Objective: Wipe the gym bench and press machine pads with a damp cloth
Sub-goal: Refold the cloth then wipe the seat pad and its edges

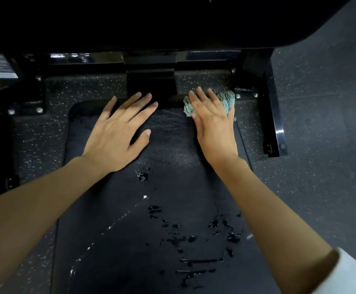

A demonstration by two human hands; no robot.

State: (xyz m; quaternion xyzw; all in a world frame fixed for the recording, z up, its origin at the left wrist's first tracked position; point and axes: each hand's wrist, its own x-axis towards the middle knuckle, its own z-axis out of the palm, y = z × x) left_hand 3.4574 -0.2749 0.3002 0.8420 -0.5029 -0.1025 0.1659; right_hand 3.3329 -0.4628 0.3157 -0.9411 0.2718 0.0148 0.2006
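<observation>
The left hand [117,132] is lying flat on the black bench pad [168,187] near its far edge, left of the middle, fingers spread and straight, holding nothing; the right hand [213,128] is pressing a teal cloth [229,98] down at the pad's far right corner, fingers straight and laid over it, not curled round it; the cloth is bunching out past both sides of the fingers; wet patches [194,240] are glistening on the pad's near half; a black metal frame [274,115] is standing beyond the far edge.
</observation>
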